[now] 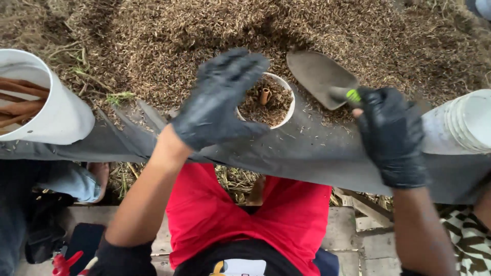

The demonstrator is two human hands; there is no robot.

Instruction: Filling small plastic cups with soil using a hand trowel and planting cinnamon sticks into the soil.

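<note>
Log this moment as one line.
left hand: open over white cup | right hand: gripping trowel | cup: husk-filled

Two black-gloved hands — the left hand point(221, 99) at twelve o'clock, the right hand point(391, 135) at three. One trowel point(321, 76). One small white cup point(268, 100) holding one brown tube point(264, 95). Two large white containers — one bucket point(48, 105) at nine, one stack of pots point(463, 122) at three.

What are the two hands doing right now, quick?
Left hand: open, fingers spread over the white cup, holding nothing.
Right hand: closed around the trowel handle.
</note>
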